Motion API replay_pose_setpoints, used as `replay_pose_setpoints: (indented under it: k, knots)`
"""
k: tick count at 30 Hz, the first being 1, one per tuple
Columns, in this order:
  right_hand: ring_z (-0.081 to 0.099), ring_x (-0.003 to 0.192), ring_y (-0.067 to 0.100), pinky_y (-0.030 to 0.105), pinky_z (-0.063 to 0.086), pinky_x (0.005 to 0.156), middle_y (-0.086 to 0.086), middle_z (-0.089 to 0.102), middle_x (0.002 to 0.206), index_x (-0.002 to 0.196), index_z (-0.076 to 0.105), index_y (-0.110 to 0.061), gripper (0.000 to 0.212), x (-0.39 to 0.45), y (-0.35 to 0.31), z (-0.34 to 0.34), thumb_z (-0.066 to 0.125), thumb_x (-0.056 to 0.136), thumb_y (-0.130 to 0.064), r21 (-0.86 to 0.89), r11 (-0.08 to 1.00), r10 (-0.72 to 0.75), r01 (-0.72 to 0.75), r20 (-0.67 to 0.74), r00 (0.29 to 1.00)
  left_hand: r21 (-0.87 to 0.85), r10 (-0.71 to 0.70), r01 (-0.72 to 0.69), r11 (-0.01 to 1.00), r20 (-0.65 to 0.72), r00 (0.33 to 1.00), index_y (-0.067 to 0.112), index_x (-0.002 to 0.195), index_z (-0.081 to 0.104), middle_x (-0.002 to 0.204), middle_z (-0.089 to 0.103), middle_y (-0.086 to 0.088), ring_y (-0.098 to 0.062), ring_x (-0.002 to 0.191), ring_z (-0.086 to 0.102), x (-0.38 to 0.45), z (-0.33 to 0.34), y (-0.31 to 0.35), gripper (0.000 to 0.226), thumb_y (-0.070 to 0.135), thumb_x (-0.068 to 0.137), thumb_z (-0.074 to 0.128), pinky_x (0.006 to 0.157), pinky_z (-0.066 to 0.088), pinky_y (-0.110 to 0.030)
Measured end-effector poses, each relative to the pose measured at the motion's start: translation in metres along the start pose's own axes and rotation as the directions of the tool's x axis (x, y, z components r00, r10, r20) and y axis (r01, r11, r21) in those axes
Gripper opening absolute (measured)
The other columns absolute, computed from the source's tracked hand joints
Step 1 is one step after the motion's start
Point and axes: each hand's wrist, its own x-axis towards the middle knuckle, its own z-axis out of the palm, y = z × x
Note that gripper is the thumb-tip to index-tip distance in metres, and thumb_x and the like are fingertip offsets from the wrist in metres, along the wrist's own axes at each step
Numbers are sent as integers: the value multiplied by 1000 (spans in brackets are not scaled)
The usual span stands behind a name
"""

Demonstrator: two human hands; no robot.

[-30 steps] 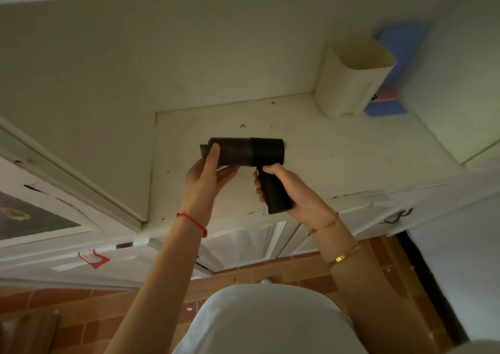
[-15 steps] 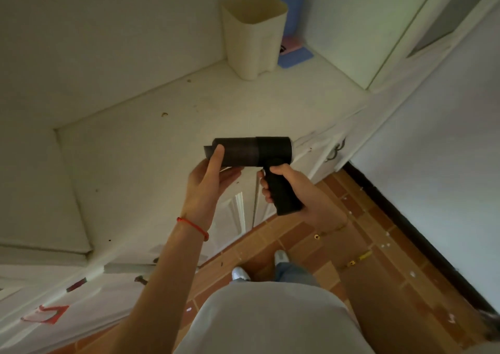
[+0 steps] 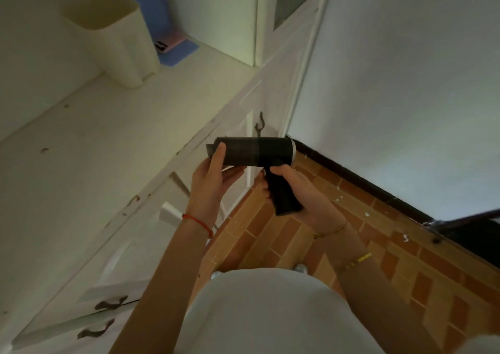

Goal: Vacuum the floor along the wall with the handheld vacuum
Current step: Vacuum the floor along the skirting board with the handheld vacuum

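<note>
The vacuum (image 3: pixel 253 152) is held at mid-scene, well above the brick floor (image 3: pixel 365 245), its dark barrel lying level and its handle pointing down. The right hand (image 3: pixel 295 188) has its fingers wrapped round the handle; the left hand (image 3: pixel 213 175) cups the barrel's left end, thumb laid on top, fingers loosely underneath. To the left a white cabinet (image 3: pixel 108 164) runs from near to far, with dark handles on its doors; on its top, far left, stands a cream bin (image 3: pixel 113 37) with a blue folder (image 3: pixel 162 29) just behind it. On the right rises the wall (image 3: pixel 405 83), edged by a dark skirting (image 3: pixel 351 178); pale crumbs lie on the floor beside it. A dark rod (image 3: pixel 465 219) slants in at the right edge.
</note>
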Motion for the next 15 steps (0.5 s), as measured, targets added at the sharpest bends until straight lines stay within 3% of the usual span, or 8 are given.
replay_pose_setpoints:
  k: [6,15]
  knots:
    - [60,72,17,29,52,68,7,63,85,109,59,-8,26,-50,-18,-86,59,91,-27,21,1000,-8,11,-142,990,-1,-65,65,998,114,991,19,112,64,114,71,-7,-13,98,73,-11,95,-21,27,40,100,51,89,58,-28]
    - [61,72,16,27,51,66,4,64,83,104,60,-11,23,-96,-49,-192,59,90,-29,22,998,-49,54,-187,981,-7,-91,94,996,187,978,17,109,64,111,72,-9,-16,100,73,-23,213,-51,27,40,100,52,93,57,-35]
